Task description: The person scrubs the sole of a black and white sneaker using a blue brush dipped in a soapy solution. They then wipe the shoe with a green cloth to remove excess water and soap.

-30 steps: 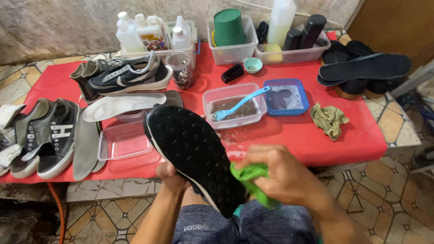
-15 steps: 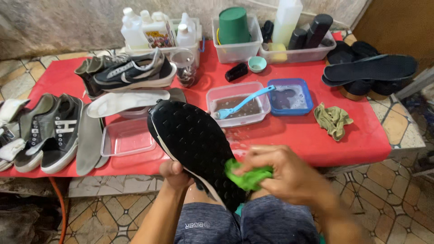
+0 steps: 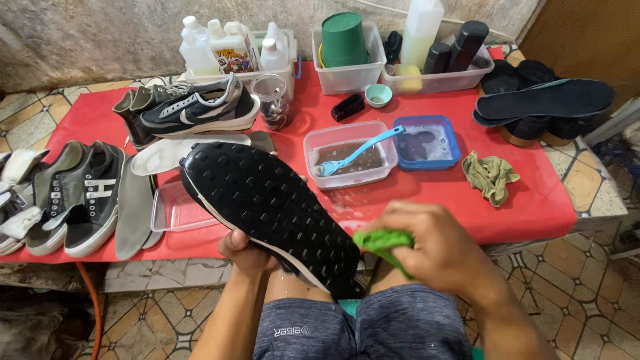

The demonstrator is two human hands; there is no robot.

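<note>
- Head view: the left hand point(image 3: 245, 252) is closed around the edge of a black shoe point(image 3: 270, 212), sole up over the person's lap, just before the red bench point(image 3: 533, 207).
- The right hand point(image 3: 437, 248) is bunched tight on a green cloth point(image 3: 381, 241) at the sole's heel end.
- Sole looks largely clean — wiping seems partly done; other shoes wait beside a tub of murky water point(image 3: 351, 162).

Left hand point(image 3: 245, 253): fingers curled in a grip, thumb up, forearm rising from lower frame over left thigh. Right hand point(image 3: 433, 250): closed in a pinching fist, knuckles up, forearm angled in from lower right, above right thigh.
</note>
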